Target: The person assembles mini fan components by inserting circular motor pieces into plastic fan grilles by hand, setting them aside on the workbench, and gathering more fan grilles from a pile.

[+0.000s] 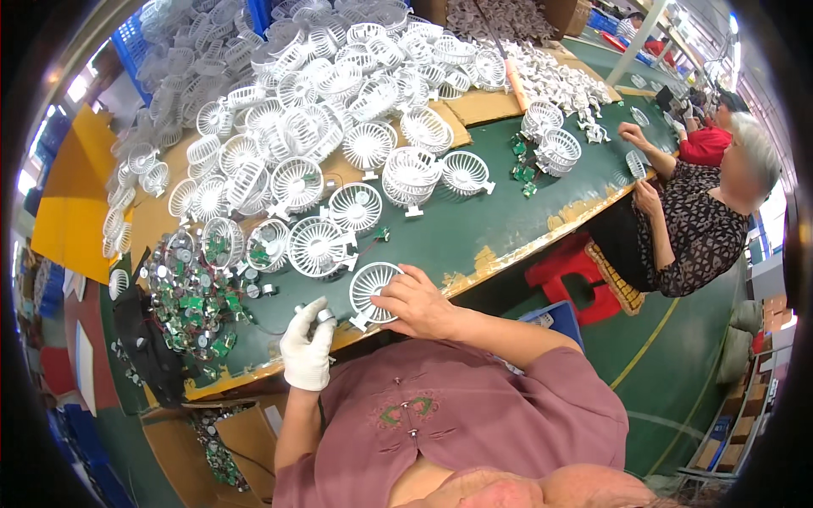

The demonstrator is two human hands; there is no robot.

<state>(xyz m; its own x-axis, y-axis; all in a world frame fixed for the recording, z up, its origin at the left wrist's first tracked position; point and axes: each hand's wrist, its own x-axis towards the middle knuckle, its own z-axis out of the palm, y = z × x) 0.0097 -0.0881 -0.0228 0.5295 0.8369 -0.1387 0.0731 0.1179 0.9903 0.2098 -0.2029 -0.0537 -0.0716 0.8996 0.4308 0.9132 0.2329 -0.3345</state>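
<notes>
right hand [417, 303] holds 1 white cage [363, 286], likely light, stiff, best gripped by its rim. left hand [306, 349], fingers narrow, pinches 1 small motor [325, 316].

Pinches a silver cylinder [325, 316] in the gloved left hand [306, 349] and holds a white cage [366, 291] with the right hand [418, 305] at the surface's [423, 244] near edge. Works beside heaped circuit boards [196, 310] at the left end, facing piled cages [369, 146] toward the far edge.
</notes>
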